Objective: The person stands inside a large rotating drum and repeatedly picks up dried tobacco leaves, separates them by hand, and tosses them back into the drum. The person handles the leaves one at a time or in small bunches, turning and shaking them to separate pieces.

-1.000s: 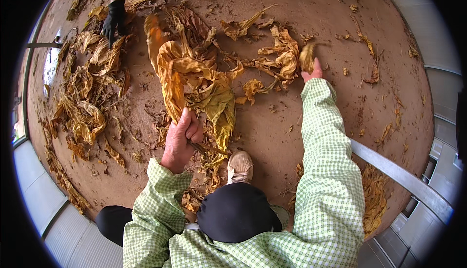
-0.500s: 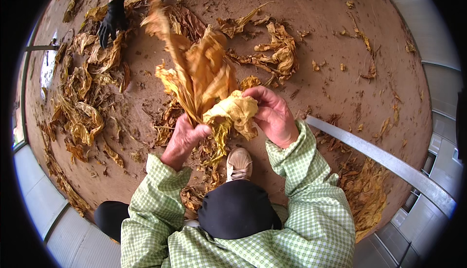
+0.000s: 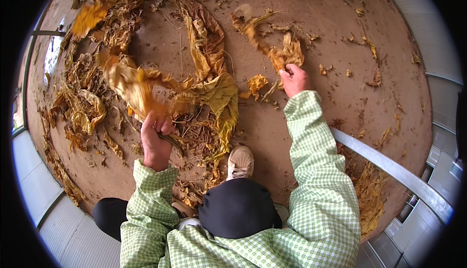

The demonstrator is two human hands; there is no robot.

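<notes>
My left hand (image 3: 158,139) is closed around the stem ends of a bunch of dried tobacco leaves (image 3: 127,86). Their blades fan up and to the left, blurred by motion. Farther right, my right hand (image 3: 295,80) pinches a crumpled brown tobacco leaf (image 3: 288,54), whose far end is smeared. Between the hands a long yellow-green leaf (image 3: 223,100) lies on the floor, beside a wrinkled brown one (image 3: 204,39). A small orange leaf scrap (image 3: 257,82) rests just left of my right hand.
A heap of dried leaves (image 3: 80,107) spreads along the left. At the upper left, a blurred orange leaf (image 3: 90,19) hangs over it. A flat metal bar (image 3: 389,168) crosses the lower right, near more leaves (image 3: 372,190). My shoe (image 3: 240,162) stands on the brown floor (image 3: 340,103).
My hands have moved apart: the left swung the bunch leftward, and the right let go of the pale leaf and took hold of a brown one. A co-worker's black-gloved hand no longer shows clearly.
</notes>
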